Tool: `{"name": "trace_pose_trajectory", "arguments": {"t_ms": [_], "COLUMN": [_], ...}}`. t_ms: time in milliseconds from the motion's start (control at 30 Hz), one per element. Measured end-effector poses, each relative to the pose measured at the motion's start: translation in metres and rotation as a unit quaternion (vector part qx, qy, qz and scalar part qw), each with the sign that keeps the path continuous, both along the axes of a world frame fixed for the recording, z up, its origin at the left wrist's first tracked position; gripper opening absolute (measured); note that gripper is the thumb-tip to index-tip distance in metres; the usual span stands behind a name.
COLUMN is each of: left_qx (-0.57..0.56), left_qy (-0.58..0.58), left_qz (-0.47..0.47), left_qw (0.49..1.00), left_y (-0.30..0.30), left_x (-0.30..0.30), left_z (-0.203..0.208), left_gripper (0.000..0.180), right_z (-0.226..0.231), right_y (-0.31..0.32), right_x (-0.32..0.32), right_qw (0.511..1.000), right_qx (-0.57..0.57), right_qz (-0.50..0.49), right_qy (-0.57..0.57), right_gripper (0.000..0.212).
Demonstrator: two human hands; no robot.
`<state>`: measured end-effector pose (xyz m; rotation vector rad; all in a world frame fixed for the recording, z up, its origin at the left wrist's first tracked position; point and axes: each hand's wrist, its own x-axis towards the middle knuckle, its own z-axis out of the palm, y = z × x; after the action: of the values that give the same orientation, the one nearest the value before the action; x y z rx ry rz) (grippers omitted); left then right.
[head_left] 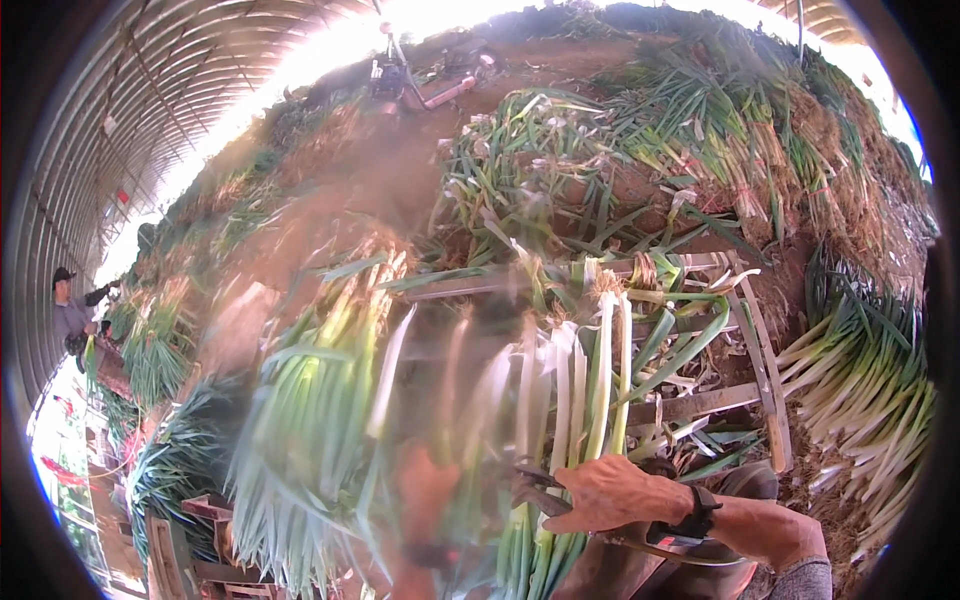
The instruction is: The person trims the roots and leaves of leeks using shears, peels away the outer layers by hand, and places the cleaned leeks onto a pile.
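Large green onions [600,370] with white stalks and green leaves lie side by side across a wooden rack in front of me. Low at the right, my right hand [620,495] is closed around a dark hand tool [538,482], whose front end reaches over the green leaves. The tool's exact kind is unclear. My left hand [425,490] is smeared by motion over the stalks at the middle, so its fingers cannot be read. Beside it on the left lies a thick bunch of untrimmed-looking green onions [310,440] with roots at the far end.
The wooden rack [772,385] has a slanting side rail at right. Heaped green onions [865,400] lie on the ground beyond it. Peelings [540,160] cover the soil ahead, with tied bundles [740,150] behind. Another person [75,310] is at far left under the arched roof.
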<state>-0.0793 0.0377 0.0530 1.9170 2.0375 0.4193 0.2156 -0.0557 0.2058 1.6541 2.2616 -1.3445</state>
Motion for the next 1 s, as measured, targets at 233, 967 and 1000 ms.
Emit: {"name": "trace_pose_trajectory", "arguments": {"t_ms": [233,967,1000], "left_qx": [-0.060,-0.087,-0.088], "left_qy": [0.015,0.003,0.022], "left_qz": [-0.007,-0.084,-0.088], "left_qw": [0.998,0.993,0.992], "left_y": [-0.056,-0.067,-0.067], "left_x": [0.019,0.034,0.034], "left_z": [0.006,-0.009,-0.012], "left_gripper": [0.050,0.087,0.088], "right_z": [-0.013,-0.031,-0.048], "right_y": [-0.023,0.025,0.032], "right_x": [-0.018,-0.028,-0.030], "right_qw": [0.998,0.993,0.995], "right_qx": [0.007,0.103,0.096], "right_qz": [0.063,-0.019,-0.009], "right_qy": [0.008,0.052,0.018], "right_gripper": [0.063,0.050,0.049]}}
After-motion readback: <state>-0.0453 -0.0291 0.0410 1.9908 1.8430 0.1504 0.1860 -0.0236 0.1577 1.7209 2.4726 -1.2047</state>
